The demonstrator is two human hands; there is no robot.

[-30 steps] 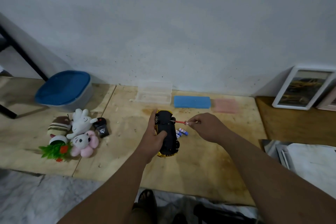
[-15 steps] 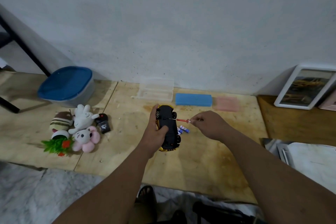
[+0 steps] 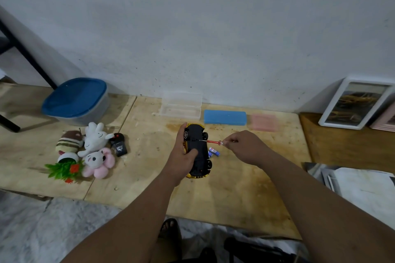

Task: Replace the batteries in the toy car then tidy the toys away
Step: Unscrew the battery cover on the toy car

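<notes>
Between the hands, the right hand (image 3: 245,147) is pinching a screwdriver (image 3: 211,141) into the toy car (image 3: 196,149) the left hand (image 3: 181,156) is gripping; a tilted tip risks slipping off the screw.

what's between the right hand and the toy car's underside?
Head view: a small red-handled screwdriver, pinched by the right hand, tip on the toy car held by the left hand.

Plywood table (image 3: 235,194) — on it: blue-lidded tub (image 3: 74,101), plush toys (image 3: 94,149), batteries (image 3: 214,152), blue case (image 3: 224,117).
</notes>
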